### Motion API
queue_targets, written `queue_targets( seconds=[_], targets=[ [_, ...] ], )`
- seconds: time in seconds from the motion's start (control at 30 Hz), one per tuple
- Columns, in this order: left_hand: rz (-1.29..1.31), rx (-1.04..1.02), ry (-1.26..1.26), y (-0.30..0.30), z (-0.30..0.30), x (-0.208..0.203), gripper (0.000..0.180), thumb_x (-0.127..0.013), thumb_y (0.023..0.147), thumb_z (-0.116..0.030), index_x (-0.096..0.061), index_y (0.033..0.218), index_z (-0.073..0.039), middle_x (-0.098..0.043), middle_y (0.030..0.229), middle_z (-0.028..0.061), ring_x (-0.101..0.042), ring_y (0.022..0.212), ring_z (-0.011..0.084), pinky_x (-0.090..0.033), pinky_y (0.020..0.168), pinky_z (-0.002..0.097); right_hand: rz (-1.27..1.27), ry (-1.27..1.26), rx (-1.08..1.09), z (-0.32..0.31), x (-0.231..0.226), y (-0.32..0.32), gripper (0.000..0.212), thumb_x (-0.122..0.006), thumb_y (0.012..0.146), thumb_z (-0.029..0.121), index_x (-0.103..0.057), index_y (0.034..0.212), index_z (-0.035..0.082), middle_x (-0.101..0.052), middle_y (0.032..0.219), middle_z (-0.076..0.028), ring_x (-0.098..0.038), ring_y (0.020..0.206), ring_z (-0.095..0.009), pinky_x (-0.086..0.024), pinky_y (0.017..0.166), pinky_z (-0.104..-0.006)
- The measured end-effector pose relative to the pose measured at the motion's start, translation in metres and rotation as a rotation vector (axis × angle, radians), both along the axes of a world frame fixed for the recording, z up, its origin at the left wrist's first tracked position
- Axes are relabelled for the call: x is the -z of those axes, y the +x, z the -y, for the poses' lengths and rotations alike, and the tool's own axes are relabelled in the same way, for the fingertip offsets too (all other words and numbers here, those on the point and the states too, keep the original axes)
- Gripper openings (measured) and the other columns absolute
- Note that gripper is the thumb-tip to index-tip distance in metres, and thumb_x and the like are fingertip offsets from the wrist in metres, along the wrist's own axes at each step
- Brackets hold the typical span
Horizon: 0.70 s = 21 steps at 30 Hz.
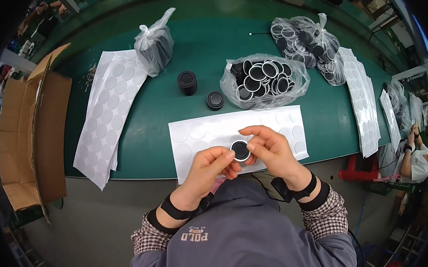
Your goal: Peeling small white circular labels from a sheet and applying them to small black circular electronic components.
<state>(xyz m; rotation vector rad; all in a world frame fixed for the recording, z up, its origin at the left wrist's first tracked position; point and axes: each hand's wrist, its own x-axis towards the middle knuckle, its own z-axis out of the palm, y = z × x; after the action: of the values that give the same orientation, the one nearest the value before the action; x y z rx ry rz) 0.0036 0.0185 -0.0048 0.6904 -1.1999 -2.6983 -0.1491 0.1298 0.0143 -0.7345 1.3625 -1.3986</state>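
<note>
Between my two hands is a round black disc with a white rim point(240, 150), its black face turned up. My left hand point(212, 164) pinches it at the left edge with thumb and fingers. From the other side my right hand point(273, 151) grips its right edge with the thumb, the index finger stretched out above. Under both hands lies a white sheet of round stickers point(186, 130) at the table's near edge. Beyond it an open clear plastic bag point(300, 85) holds many similar discs. Left of that bag stand a short stack of black discs point(215, 100) and a taller one point(187, 83).
More sticker sheets lie at the left point(105, 109) and right point(361, 103) of the green table point(208, 44). Tied plastic bags stand at back left point(154, 51) and back right point(311, 37). An open cardboard box point(50, 140) flanks the left edge. Another person point(419, 164) sits at far right.
</note>
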Motion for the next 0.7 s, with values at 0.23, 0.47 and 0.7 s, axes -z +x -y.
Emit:
queue_targets(
  seconds=[0.23, 0.47, 0.7],
  targets=[
    [-0.026, -0.009, -0.131, 0.002, 0.000, 0.004, 0.021, -0.049, 0.088, -0.020, -0.057, 0.087, 0.000, -0.061, 0.075, 0.0077, -0.057, 0.062, 0.0116, -0.047, 0.058, 0.0236, -0.033, 0.058, -0.096, 0.003, -0.011, -0.002, 0.027, -0.047, 0.086, 0.004, -0.047, 0.113, 0.002, -0.056, 0.073, -0.002, -0.055, 0.063, -0.007, -0.047, 0.059, -0.0204],
    [0.002, -0.076, -0.082, 0.000, -0.001, -0.008, 0.019, -0.050, 0.087, -0.017, -0.058, 0.093, -0.001, -0.061, 0.076, 0.0076, -0.057, 0.062, 0.0109, -0.047, 0.057, 0.0226, -0.226, -0.079, 0.135, 0.024, -0.030, -0.049, 0.029, -0.050, 0.085, 0.007, -0.047, 0.113, -0.001, -0.058, 0.076, -0.005, -0.057, 0.062, -0.010, -0.047, 0.055, -0.0217],
    [-0.018, -0.046, -0.119, 0.010, 0.005, -0.001, 0.014, -0.051, 0.086, -0.011, -0.058, 0.093, -0.001, -0.061, 0.078, 0.0079, -0.057, 0.063, 0.0105, -0.047, 0.058, 0.0217, -0.337, -0.122, 0.472, 0.047, -0.042, -0.106, 0.029, -0.051, 0.084, 0.010, -0.050, 0.110, -0.002, -0.059, 0.077, -0.008, -0.058, 0.059, -0.014, -0.047, 0.052, -0.0231]
  ],
)
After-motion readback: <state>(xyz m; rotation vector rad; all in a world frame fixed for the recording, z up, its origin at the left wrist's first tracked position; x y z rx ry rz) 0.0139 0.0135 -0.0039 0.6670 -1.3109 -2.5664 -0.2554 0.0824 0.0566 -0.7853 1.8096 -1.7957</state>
